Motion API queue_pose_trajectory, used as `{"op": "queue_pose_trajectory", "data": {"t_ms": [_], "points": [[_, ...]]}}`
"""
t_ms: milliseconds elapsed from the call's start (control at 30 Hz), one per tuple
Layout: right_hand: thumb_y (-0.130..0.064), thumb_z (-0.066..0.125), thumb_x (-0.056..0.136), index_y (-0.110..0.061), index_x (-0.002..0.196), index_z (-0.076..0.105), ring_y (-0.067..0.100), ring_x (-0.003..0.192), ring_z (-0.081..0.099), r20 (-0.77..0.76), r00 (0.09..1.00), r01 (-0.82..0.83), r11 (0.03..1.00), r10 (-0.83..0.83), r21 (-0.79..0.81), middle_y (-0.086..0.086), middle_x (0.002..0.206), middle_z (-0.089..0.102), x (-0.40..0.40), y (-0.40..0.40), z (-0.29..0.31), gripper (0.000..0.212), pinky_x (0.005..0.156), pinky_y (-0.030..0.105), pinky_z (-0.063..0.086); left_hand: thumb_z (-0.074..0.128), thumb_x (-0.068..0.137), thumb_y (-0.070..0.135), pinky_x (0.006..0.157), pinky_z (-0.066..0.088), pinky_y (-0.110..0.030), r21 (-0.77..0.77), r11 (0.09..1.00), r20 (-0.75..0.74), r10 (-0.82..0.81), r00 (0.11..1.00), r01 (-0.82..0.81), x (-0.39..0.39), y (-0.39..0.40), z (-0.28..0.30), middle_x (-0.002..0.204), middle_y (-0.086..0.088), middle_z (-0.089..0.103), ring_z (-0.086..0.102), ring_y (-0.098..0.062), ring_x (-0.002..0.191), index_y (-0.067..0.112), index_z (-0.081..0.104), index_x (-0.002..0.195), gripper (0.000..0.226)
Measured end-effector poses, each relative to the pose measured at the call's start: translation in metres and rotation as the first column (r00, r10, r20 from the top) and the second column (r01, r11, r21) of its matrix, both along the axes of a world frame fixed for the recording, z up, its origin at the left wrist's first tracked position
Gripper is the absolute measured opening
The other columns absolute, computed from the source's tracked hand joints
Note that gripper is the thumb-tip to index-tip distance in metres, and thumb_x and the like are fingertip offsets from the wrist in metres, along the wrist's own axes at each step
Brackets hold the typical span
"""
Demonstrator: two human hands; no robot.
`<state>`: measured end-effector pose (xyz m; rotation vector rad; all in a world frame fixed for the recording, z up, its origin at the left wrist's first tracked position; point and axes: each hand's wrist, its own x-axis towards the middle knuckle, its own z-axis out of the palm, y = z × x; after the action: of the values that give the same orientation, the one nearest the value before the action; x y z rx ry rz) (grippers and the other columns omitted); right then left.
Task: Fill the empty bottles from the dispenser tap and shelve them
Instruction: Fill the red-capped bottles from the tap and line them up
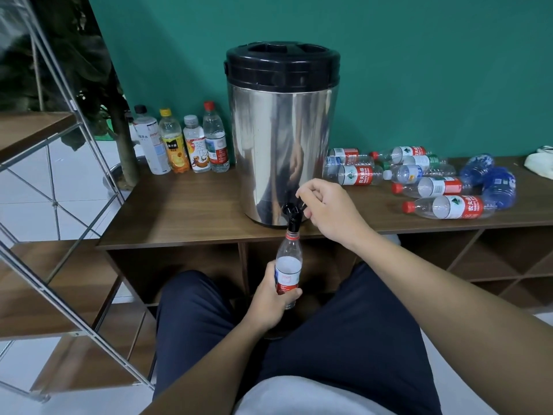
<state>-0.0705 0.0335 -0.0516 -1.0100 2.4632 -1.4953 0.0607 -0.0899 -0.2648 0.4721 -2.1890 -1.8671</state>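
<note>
A: Left hand (270,298) was wrapped round the lower body of a clear plastic bottle with a red-and-white label (288,269), uncapped and upright, its mouth right under the black tap (292,215) of the steel drum dispenser with the black lid (281,136).

B: And the right?

A: Right hand (327,212) had its fingers curled on the tap lever, pinching it. Flow wasn't clear; the spout was too small to judge.

B: Other bottles?

A: A heap of empty clear and blue bottles (434,178) lay on their sides on the brown wooden counter (191,211), right of the dispenser. Four upright capped bottles (185,142) stood to its left, near the wall. A wooden rack with a metal frame (59,265) stood further left.
</note>
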Motion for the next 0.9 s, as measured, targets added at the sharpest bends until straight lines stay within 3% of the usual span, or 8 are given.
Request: {"op": "queue_pose_trajectory", "data": {"t_ms": [167, 300, 400, 500, 667, 900], "points": [[-0.018, 0.051, 0.115, -0.013, 0.107, 0.078, 0.018, 0.058, 0.053, 0.261, 0.963, 0.138, 0.96, -0.071, -0.246, 0.006, 0.069, 0.066, 0.01, 0.006, -0.021, 0.028, 0.052, 0.029, 0.044, 0.092, 0.085, 0.002, 0.09, 0.06, -0.021, -0.005, 1.0, 0.025, 0.022, 0.999, -0.022, 0.002, 0.008, -0.003, 0.125, 0.009, 0.073, 0.073, -0.003, 0.109, 0.032, 0.051, 0.146, 0.079], [-0.019, 0.051, 0.116, -0.016, 0.112, 0.079, 0.019, 0.065, 0.054, 0.401, 0.913, 0.22, 0.915, -0.072, -0.338, 0.007, 0.075, 0.067, 0.018, 0.006, -0.048, 0.029, 0.058, 0.031, 0.046, 0.092, 0.082, -0.002, 0.084, 0.059, -0.017, -0.014, 0.998, 0.056, 0.056, 0.997, -0.055, 0.001, 0.008, -0.004, 0.123, 0.007, 0.072, 0.074, -0.01, 0.107, 0.029, 0.052, 0.137, 0.075], [-0.036, 0.053, 0.116, -0.012, 0.104, 0.077, 0.016, 0.071, 0.06, 0.377, 0.918, 0.262, 0.903, -0.125, -0.341, 0.009, 0.083, 0.072, 0.02, 0.009, -0.066, 0.036, 0.063, 0.034, 0.051, 0.092, 0.085, 0.0, 0.075, 0.056, -0.012, -0.028, 0.998, 0.086, 0.065, 0.994, -0.063, 0.005, 0.008, -0.002, 0.12, 0.004, 0.071, 0.072, -0.01, 0.105, 0.021, 0.054, 0.137, 0.068], [-0.049, 0.051, 0.115, -0.022, 0.107, 0.078, 0.012, 0.086, 0.07, 0.35, 0.921, 0.286, 0.904, -0.169, -0.318, 0.004, 0.098, 0.078, 0.03, 0.013, -0.098, 0.039, 0.076, 0.037, 0.059, 0.092, 0.087, 0.002, 0.074, 0.057, -0.014, -0.018, 0.998, 0.066, 0.055, 0.996, -0.054, 0.007, 0.011, -0.002, 0.119, -0.001, 0.073, 0.072, -0.013, 0.104, 0.018, 0.056, 0.134, 0.062], [-0.039, 0.068, 0.108, -0.029, 0.128, 0.075, 0.004, 0.115, 0.073, 0.37, 0.924, 0.188, 0.959, -0.098, -0.213, -0.011, 0.121, 0.079, 0.052, 0.019, -0.157, 0.023, 0.107, 0.041, 0.059, 0.093, 0.086, 0.008, 0.081, 0.061, -0.022, -0.006, 0.998, 0.026, 0.059, 0.998, -0.059, 0.01, 0.011, -0.003, 0.118, -0.002, 0.077, 0.077, -0.018, 0.107, 0.025, 0.061, 0.131, 0.057], [-0.021, 0.079, 0.102, -0.028, 0.14, 0.07, 0.008, 0.116, 0.076, 0.376, 0.926, 0.047, 0.983, 0.023, -0.178, -0.013, 0.124, 0.08, 0.067, 0.03, -0.183, 0.04, 0.104, 0.041, 0.062, 0.095, 0.086, 0.009, 0.087, 0.064, -0.027, 0.015, 0.999, -0.011, 0.029, 1.0, -0.029, 0.015, 0.012, -0.001, 0.121, 0.003, 0.08, 0.079, -0.015, 0.111, 0.025, 0.064, 0.138, 0.062]]}}
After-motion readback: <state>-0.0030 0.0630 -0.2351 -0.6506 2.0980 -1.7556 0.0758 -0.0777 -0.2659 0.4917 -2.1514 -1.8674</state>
